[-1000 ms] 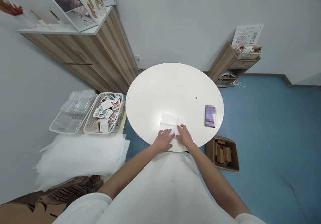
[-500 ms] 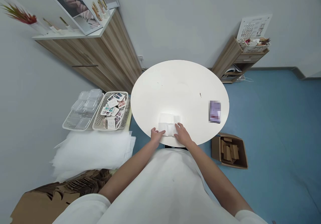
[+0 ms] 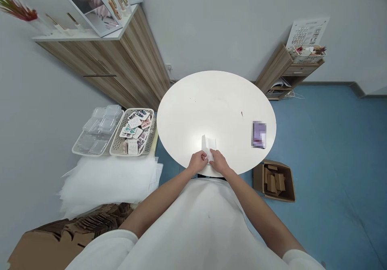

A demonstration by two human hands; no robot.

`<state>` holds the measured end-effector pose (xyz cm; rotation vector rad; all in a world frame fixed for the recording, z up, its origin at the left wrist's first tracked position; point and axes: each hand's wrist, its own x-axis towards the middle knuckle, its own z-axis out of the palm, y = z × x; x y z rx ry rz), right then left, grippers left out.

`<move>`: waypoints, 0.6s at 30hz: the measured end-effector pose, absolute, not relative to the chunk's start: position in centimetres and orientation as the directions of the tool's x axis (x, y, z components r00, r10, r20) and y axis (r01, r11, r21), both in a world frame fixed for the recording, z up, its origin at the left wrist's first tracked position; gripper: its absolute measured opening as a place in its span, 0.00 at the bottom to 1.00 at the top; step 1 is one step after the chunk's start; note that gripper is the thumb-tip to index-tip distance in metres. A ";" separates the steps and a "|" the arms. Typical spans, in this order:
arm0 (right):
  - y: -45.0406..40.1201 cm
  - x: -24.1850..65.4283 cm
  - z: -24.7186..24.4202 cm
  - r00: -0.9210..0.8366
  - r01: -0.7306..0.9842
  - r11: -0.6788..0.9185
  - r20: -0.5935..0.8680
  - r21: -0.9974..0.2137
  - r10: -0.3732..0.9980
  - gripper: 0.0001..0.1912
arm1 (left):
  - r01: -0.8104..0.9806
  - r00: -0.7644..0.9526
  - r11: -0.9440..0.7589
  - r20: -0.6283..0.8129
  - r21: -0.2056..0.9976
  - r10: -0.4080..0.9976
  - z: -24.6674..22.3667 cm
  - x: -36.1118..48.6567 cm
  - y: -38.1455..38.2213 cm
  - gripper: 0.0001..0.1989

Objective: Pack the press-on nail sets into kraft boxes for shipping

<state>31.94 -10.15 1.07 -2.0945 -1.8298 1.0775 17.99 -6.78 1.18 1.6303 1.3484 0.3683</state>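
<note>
A small white sheet or wrap (image 3: 211,143), partly folded, lies near the front edge of the white oval table (image 3: 217,96). My left hand (image 3: 198,160) is closed on its left side, fingers curled at the fold. On its right side rests my right hand (image 3: 219,160), with the fingertips pressing the white material and the thumb near my left fingers. Whatever lies inside the fold is hidden.
A blurred purple item (image 3: 259,134) lies at the table's right. Left are a basket of cards (image 3: 133,133), a tray of clear boxes (image 3: 98,131), white sheets (image 3: 111,181) and brown cardboard (image 3: 51,241). A cardboard box (image 3: 274,180) stands on the floor at right.
My left hand has moved right, carrying the left part of the white material over, so it looks narrower. My right hand has stayed nearly in place.
</note>
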 end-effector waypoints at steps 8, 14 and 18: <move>-9.9 33.1 0.7 0.017 0.465 -0.375 -0.415 -0.802 0.910 0.25 | 0.685 0.462 -0.145 -0.272 0.714 0.844 0.6 19.5 -7.8 0.07; -9.3 31.9 0.4 0.198 0.514 -0.472 -0.436 -0.716 0.878 0.19 | 0.585 0.599 -0.271 -0.182 0.765 0.780 1.0 18.1 -9.9 0.14; -9.3 31.8 -0.1 0.185 0.558 -0.429 -0.397 -0.711 0.899 0.17 | 0.559 0.553 -0.262 -0.118 0.787 0.824 1.1 17.0 -9.4 0.13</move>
